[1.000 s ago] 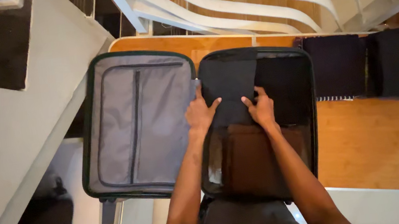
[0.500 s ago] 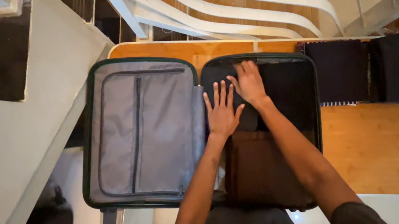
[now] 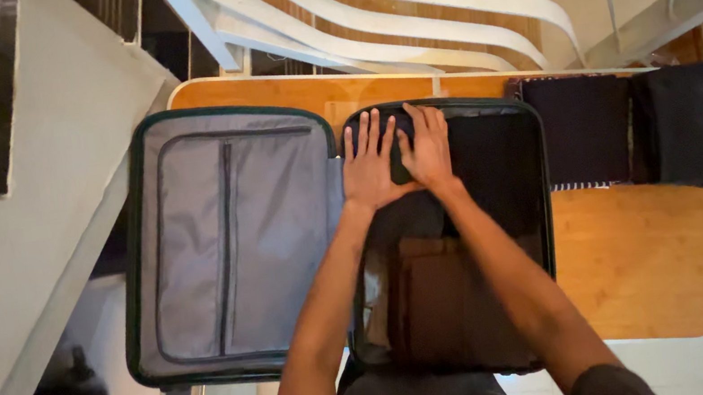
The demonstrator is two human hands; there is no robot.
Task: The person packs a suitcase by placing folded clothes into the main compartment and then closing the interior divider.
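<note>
Dark folded cloth in open case on bench; left hand, right hand flat, fingers spread, gripping nothing.

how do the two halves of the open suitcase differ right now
The left half shows a flat grey lining with a zipped panel; the right half is dark inside and holds folded dark clothes. No hand touches the left half, while the left hand and right hand press flat side by side into the right half's far end. Both lie open on the wooden table.
</note>
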